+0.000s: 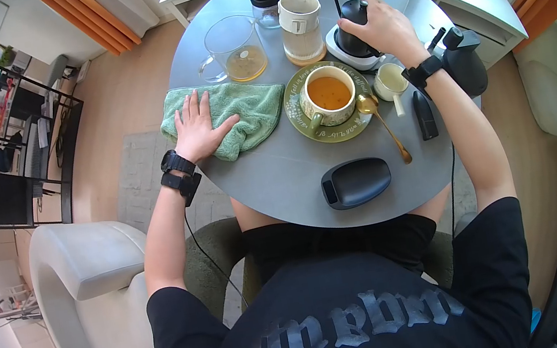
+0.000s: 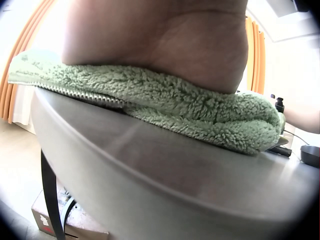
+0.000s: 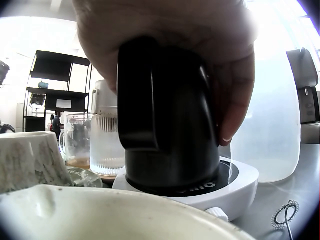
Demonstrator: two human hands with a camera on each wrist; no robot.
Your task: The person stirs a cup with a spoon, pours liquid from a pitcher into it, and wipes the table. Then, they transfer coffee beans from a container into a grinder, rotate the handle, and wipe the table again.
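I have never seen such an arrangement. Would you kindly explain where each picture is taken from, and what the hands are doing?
There is no machine here, only a person's two bare hands. The wide picture is taken from the head, looking down; the other two are taken from the left and right wrists. The left hand rests on a green towel. The right hand grips a black kettle from above, over a white base. The round grey table also carries a cup of orange-brown liquid on a green saucer, a gold spoon and a glass mug.
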